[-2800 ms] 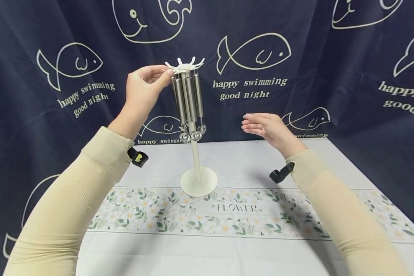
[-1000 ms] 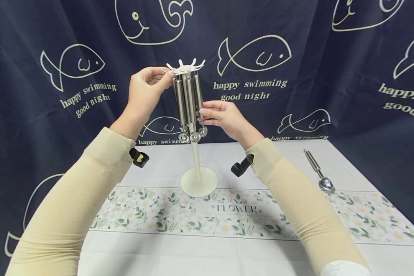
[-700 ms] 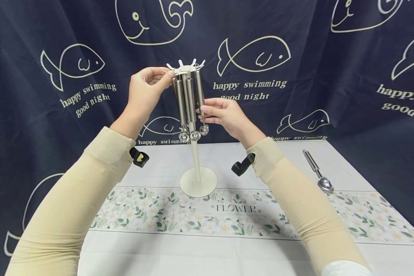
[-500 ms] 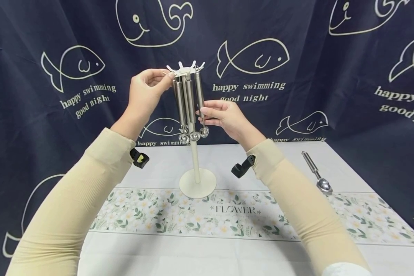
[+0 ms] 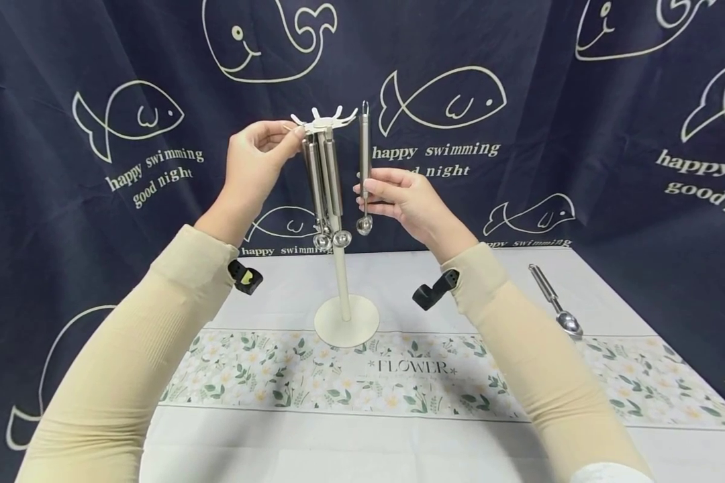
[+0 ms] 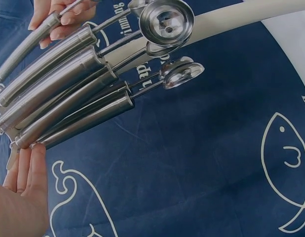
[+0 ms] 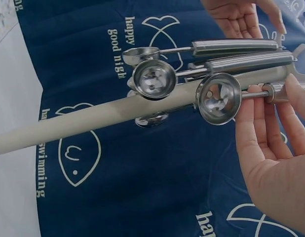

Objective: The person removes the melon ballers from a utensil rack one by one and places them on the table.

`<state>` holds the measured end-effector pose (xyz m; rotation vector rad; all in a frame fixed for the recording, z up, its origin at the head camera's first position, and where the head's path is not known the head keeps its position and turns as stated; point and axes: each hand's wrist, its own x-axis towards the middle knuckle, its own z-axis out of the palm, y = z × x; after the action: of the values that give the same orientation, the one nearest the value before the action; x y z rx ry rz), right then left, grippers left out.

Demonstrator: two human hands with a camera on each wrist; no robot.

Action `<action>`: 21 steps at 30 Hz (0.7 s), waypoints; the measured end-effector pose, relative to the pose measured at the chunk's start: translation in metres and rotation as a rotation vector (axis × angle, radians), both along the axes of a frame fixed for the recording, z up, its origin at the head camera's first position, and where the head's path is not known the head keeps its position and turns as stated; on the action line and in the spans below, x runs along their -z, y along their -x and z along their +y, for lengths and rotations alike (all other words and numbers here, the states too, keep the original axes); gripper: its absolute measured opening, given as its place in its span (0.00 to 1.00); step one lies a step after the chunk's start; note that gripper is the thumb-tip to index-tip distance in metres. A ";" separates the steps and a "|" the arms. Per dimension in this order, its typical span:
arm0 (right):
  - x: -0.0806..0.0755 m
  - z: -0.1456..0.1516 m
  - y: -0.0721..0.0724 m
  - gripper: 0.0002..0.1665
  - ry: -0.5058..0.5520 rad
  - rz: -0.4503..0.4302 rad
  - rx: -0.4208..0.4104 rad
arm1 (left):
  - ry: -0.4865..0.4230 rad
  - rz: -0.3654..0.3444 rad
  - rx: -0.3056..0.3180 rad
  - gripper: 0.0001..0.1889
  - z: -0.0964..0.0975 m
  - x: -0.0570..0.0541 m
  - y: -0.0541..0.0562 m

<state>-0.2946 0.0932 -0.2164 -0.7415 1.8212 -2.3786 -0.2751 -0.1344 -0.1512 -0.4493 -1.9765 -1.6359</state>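
Observation:
A white stand [image 5: 342, 272] with a ring of upturned hooks on top bears several hanging metal scoops [image 5: 332, 174], their round bowls down. My left hand [image 5: 255, 154] pinches a hook at the left of the top, thumb in front. Beside the stand, my right hand [image 5: 411, 200] holds a metal scoop [image 5: 365, 144] low on its handle, between thumb and fingers. This scoop is upright, its handle loop level with the hooks and apart from them. Its shiny bowl [image 7: 217, 98] shows in the right wrist view.
Another metal scoop [image 5: 556, 298] lies on the white table at the right. A floral strip [image 5: 413, 389] marked FLOWER runs across the tablecloth under the stand's round base. A dark blue curtain [image 5: 447, 40] with white fish drawings hangs behind.
The right hand came in to the stand, took hold of a hanging scoop, lifted it off its hook and drew it right. The left hand stays at the stand's top.

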 end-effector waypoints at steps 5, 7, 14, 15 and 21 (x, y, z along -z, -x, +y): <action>-0.004 0.005 -0.002 0.14 0.002 -0.006 0.010 | -0.010 0.009 0.004 0.12 0.000 0.000 0.001; -0.004 0.008 -0.003 0.16 -0.007 -0.007 0.013 | -0.009 0.012 0.005 0.12 0.000 0.000 0.001; -0.006 0.021 -0.007 0.10 -0.053 0.008 0.025 | -0.020 0.014 0.008 0.12 0.000 0.001 0.002; -0.006 0.023 -0.008 0.09 -0.058 0.008 0.031 | -0.019 0.011 0.007 0.12 0.000 0.001 0.002; -0.003 0.037 -0.008 0.08 -0.078 -0.018 0.091 | -0.021 0.010 0.006 0.12 0.000 0.001 0.002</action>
<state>-0.2865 0.1304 -0.2138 -0.6400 1.9688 -2.3436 -0.2772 -0.1348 -0.1524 -0.4550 -1.9509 -1.6530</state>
